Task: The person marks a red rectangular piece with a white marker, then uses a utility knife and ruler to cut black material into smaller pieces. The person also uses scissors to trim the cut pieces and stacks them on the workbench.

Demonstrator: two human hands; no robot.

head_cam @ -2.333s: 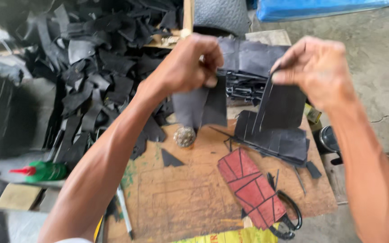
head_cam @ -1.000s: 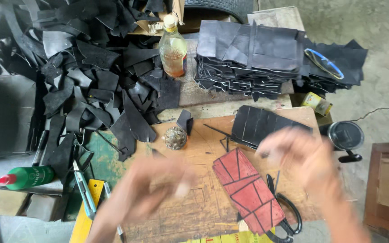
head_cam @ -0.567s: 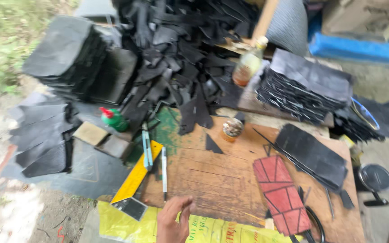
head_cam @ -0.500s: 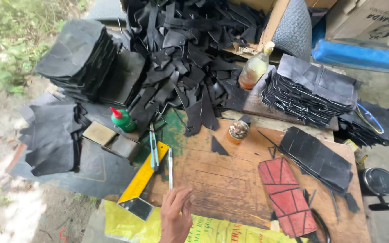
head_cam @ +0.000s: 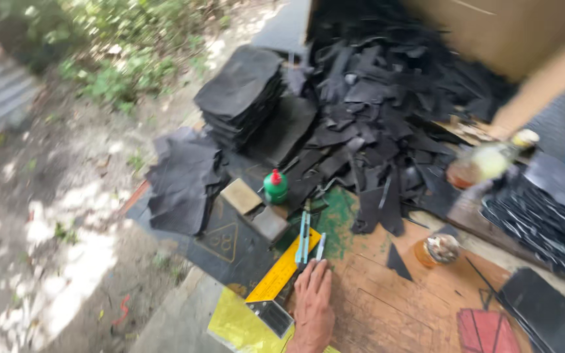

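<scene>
- Brown, scored wooden board (head_cam: 387, 307) carries one hand (head_cam: 313, 306), lying flat with its fingers straight and pressed close together, gripping nothing (which hand it is I cannot tell).
- Just past the fingertips (head_cam: 320, 267) lies a blue-and-white pen (head_cam: 320, 246), barely apart from them, pointing away.
- Beside it, to the left, a blue-handled cutter (head_cam: 303, 234) rests on a yellow ruler (head_cam: 282, 274).
- Farther off stand a green glue bottle (head_cam: 274, 186) and heaped black leather scraps (head_cam: 387, 124).

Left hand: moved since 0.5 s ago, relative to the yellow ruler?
Yes. The left hand has slid up the wooden board along the yellow ruler; its fingertips now reach the blue pens, which lay ahead of them before.
</scene>
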